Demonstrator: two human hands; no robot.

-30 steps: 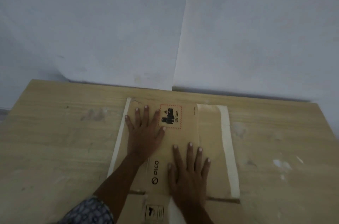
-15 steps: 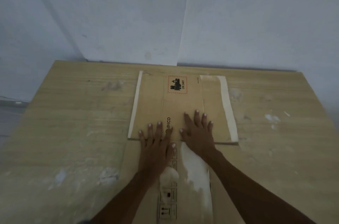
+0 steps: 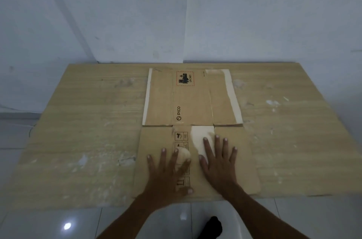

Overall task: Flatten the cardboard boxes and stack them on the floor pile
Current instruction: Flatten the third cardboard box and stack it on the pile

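Observation:
A flattened brown cardboard box (image 3: pixel 188 101) with a PICO logo, a hazard label and strips of pale tape lies spread on a wooden board (image 3: pixel 88 131). My left hand (image 3: pixel 169 176) rests flat on the box's near panel, fingers spread straight over the printed handling symbols. Beside it my right hand (image 3: pixel 218 162) presses flat on the same panel, its fingers reaching onto a pale torn patch. Neither hand grips anything.
The wooden board lies on a glossy tiled floor (image 3: pixel 58 223) and reaches back to white walls that meet in a corner (image 3: pixel 186 23). White smears mark the board. A dark foot or shoe (image 3: pixel 212 227) shows near the bottom edge.
Both hands have slid back toward me along the box, from its far panel to the near one. The view has pulled back, showing the board's near edge and the floor.

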